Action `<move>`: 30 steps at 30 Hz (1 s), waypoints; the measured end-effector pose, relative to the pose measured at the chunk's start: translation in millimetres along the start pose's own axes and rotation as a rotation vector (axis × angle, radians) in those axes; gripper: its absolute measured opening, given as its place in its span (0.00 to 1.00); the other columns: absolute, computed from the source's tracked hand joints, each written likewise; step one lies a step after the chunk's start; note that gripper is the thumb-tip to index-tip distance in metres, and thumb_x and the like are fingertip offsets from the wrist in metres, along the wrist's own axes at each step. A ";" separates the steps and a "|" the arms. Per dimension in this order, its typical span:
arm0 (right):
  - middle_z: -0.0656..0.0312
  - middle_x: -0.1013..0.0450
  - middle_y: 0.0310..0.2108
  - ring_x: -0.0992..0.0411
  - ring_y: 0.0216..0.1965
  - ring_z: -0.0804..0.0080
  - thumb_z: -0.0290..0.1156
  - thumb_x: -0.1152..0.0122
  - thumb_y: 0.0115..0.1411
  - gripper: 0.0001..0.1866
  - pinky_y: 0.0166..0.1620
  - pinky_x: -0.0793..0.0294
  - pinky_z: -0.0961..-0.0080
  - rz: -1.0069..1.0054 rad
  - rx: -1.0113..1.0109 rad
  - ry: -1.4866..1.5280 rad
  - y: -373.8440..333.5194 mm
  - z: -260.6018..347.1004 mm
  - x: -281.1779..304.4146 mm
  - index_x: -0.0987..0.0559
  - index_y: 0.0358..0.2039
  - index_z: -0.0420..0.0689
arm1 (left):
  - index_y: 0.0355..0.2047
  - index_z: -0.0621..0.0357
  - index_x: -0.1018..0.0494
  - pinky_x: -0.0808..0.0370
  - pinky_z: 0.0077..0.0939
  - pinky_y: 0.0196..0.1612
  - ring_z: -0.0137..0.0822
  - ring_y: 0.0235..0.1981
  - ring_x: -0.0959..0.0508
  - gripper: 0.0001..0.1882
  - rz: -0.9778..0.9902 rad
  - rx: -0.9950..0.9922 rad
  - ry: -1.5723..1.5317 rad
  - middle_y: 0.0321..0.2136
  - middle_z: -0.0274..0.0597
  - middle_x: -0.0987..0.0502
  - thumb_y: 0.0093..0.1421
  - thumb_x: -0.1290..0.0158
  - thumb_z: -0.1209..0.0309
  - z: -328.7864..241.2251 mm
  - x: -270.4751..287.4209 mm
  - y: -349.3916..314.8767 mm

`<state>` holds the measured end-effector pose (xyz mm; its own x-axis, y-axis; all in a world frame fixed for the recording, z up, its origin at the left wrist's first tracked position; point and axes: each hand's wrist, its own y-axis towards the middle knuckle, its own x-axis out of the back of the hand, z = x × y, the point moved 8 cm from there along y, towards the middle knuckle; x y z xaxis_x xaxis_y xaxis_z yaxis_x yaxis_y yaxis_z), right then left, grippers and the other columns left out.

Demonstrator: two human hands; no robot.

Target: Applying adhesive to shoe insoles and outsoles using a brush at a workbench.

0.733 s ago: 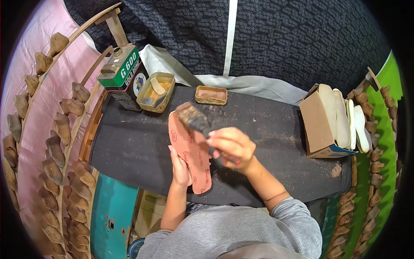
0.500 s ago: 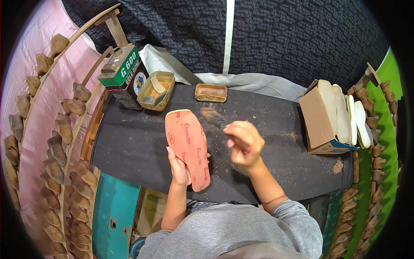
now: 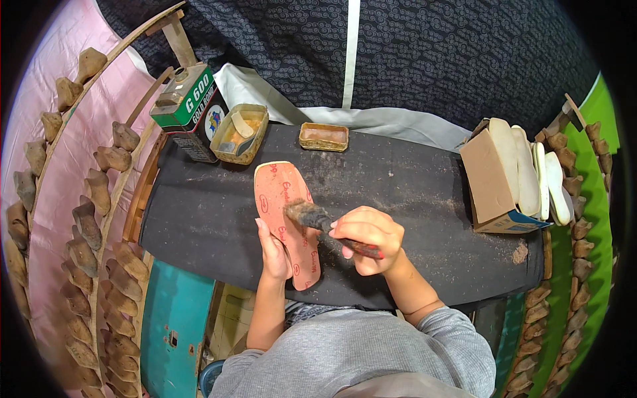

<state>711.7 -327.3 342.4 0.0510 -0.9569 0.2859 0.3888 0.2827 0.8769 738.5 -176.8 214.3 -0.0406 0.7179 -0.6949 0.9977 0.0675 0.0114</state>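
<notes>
Beneath the brush [image 3: 313, 216], sole [image 3: 270, 192] partly hidden.

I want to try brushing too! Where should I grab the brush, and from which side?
Probably by the slim handle of the brush, coming from the right, where the right hand holds it. The handle slants down that way, away from the wide bristles, which are over the pink insole.

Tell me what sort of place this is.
Probably a shoemaking workshop: rows of what look like shoe lasts line both sides, pale sole-shaped pieces stand in a cardboard box, and the left hand holds a pink sole-shaped piece while the right hand holds a brush.
</notes>
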 end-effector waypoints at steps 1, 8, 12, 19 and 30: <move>0.56 0.25 0.32 0.24 0.30 0.63 0.28 0.34 0.50 0.09 0.32 0.23 0.73 -0.001 0.000 0.000 1.2 0.5 0.6 0.20 0.31 0.39 | 0.56 0.59 0.39 0.24 0.35 0.43 0.41 0.38 0.23 0.41 0.000 0.000 0.000 0.42 0.47 0.25 0.64 0.81 0.37 1.1 3.8 -0.2; 0.57 0.25 0.31 0.24 0.29 0.63 0.26 0.33 0.45 0.10 0.32 0.24 0.74 0.029 0.061 -0.127 8.4 0.8 -5.3 0.19 0.30 0.40 | 0.59 0.57 0.42 0.24 0.35 0.44 0.40 0.41 0.23 0.39 0.160 0.074 -0.142 0.45 0.46 0.27 0.64 0.80 0.38 14.1 -1.2 -1.5; 0.56 0.24 0.31 0.24 0.29 0.64 0.24 0.32 0.42 0.11 0.32 0.23 0.74 0.090 0.001 0.055 8.1 -0.6 -1.4 0.19 0.29 0.40 | 0.61 0.56 0.44 0.26 0.35 0.49 0.38 0.47 0.27 0.37 0.056 0.022 -0.068 0.50 0.44 0.31 0.66 0.78 0.40 9.4 6.5 1.2; 0.56 0.24 0.31 0.23 0.28 0.64 0.21 0.33 0.37 0.14 0.32 0.23 0.74 0.051 0.020 -0.071 12.0 1.3 -1.5 0.19 0.30 0.39 | 0.61 0.55 0.45 0.26 0.34 0.49 0.38 0.47 0.27 0.36 0.107 0.034 -0.180 0.49 0.45 0.30 0.66 0.77 0.41 6.7 -6.6 -1.6; 0.56 0.24 0.30 0.24 0.28 0.63 0.23 0.33 0.39 0.13 0.32 0.23 0.73 0.043 0.051 -0.069 12.2 1.8 0.6 0.19 0.29 0.39 | 0.62 0.55 0.46 0.30 0.37 0.54 0.38 0.51 0.29 0.36 0.163 0.021 -0.140 0.52 0.43 0.32 0.66 0.77 0.41 6.1 -2.1 -1.8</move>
<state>714.8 -324.3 354.0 0.0028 -0.9374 0.3482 0.3399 0.3284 0.8813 737.1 -182.6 211.3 0.1277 0.6144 -0.7786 0.9914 -0.0573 0.1174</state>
